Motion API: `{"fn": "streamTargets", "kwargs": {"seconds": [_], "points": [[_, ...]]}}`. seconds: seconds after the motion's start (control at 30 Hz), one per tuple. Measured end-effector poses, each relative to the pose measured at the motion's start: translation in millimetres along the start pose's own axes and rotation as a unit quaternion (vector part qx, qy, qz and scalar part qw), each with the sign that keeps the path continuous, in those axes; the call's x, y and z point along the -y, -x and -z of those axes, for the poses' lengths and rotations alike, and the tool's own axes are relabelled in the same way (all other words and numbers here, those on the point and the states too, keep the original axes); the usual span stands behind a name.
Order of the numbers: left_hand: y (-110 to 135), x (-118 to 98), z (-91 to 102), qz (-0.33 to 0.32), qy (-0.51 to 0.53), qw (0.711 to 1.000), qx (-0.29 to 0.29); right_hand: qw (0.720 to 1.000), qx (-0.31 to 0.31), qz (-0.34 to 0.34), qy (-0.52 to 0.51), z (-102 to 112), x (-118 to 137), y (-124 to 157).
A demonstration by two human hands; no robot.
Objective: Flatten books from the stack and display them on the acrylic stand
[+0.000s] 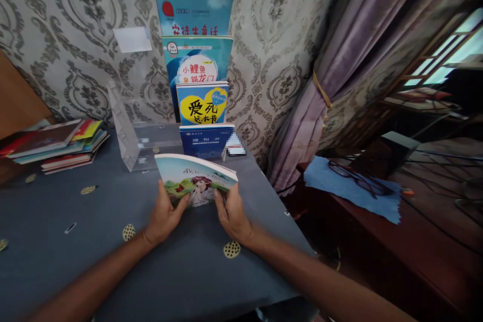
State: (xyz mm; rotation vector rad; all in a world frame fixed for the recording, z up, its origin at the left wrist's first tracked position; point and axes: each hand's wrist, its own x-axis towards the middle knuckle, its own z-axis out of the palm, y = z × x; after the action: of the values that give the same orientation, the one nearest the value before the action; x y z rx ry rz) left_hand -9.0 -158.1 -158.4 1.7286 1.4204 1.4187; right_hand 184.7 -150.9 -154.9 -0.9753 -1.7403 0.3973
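A paperback book [199,181] with a green and light-blue cover, a drawn figure on it, is held tilted over the table. My left hand [166,216] grips its left edge, thumb across the cover. On the right edge my right hand [234,214] is closed the same way. Just behind it stands a clear tiered book rack [126,133]. In its right column are a dark-blue booklet [207,142], a blue and yellow book [202,103], a teal book [222,58] and a taller blue book [204,7]. Clear tiers show in the rack's left column.
A pile of books [71,143] lies at the left on the dark patterned tablecloth [113,201]. Patterned wallpaper rises behind the rack. To the right, beyond a tied curtain [302,110], glasses [358,178] rest on a blue cloth [354,198], with cables nearby.
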Motion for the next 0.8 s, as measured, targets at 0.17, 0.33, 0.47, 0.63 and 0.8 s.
{"fn": "streamTargets", "kwargs": {"seconds": [0.17, 0.33, 0.47, 0.63, 0.8], "points": [[7, 11, 5.8, -0.039, -0.065, 0.997, -0.011, 0.999, -0.033, 0.008, 0.016, -2, -3, 7], [10, 16, 12.4, -0.126, -0.161, 0.979, 0.013, 1.000, -0.018, 0.011, -0.006, -1, -2, 7], [6, 10, 9.2, -0.117, -0.151, 0.981, -0.019, 0.999, 0.002, 0.010, -0.034, 1, 5, 3], [6, 7, 8.4, -0.132, -0.158, 0.979, 0.000, 0.998, 0.021, 0.004, -0.055, 4, 11, 1], [9, 12, 8.3, -0.128, -0.168, 0.977, -0.026, 0.998, 0.022, 0.004, -0.060, 4, 10, 1]]}}
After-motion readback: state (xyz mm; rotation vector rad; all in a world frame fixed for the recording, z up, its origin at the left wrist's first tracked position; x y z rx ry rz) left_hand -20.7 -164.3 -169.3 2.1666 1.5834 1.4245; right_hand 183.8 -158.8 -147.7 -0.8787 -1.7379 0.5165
